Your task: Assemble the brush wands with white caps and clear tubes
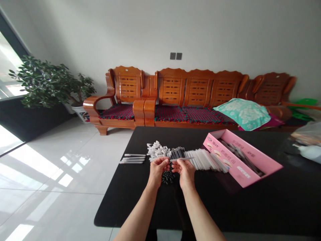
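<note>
Above the black table, my right hand (185,170) is closed on a slim grey-white pen (184,159), held nearly level. At the pen's left end, the fingers of my left hand (158,166) are pinched together; any small part between them is hidden. Just beyond my left hand lies a pile of short white pen caps (157,150). Thin dark refills (178,152) are bunched behind the pen. To their right stretches a row of translucent white pen barrels (204,159). Small black plugs (168,177) are heaped between my wrists. Several finished-looking pens (132,158) lie side by side at the left.
A pink open box (240,164) with dark slender pieces (240,155) inside stands on the black table (120,201), right of the barrels. Plastic bags (307,140) sit at the table's far right. Behind is a wooden sofa (173,87); a potted plant (52,82) stands left.
</note>
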`<state>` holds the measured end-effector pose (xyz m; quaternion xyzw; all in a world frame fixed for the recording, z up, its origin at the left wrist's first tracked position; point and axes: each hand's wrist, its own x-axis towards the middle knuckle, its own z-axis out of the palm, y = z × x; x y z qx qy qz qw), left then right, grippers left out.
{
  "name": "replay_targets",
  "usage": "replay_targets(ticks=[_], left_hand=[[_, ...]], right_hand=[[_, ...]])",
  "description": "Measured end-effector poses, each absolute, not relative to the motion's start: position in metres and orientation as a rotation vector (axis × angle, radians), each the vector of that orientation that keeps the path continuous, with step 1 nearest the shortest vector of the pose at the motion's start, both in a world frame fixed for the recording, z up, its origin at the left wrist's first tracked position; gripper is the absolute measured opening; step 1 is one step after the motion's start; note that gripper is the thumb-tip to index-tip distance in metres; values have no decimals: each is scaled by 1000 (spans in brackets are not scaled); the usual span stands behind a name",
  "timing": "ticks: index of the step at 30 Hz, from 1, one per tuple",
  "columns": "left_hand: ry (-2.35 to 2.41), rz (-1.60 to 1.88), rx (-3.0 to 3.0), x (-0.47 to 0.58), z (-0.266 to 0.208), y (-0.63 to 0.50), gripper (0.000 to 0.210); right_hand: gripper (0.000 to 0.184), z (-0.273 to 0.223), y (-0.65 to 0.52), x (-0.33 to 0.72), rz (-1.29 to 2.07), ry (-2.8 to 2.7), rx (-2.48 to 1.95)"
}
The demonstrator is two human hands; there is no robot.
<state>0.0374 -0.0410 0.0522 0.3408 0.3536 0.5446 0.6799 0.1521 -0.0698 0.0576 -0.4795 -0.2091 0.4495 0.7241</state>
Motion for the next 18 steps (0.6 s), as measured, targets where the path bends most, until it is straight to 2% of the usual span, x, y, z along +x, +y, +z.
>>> replay_targets(ticks=[10,13,18], left_hand=[[786,1326,912,35,52,-40,37],[788,1303,937,35,52,-40,45],[924,1191,1045,36,48,-40,42]], right_hand=[[30,56,-69,152,991,-450,-1084],[30,56,-70,153,993,-453,-1076],[30,57,-71,153,996,-461,-1078]])
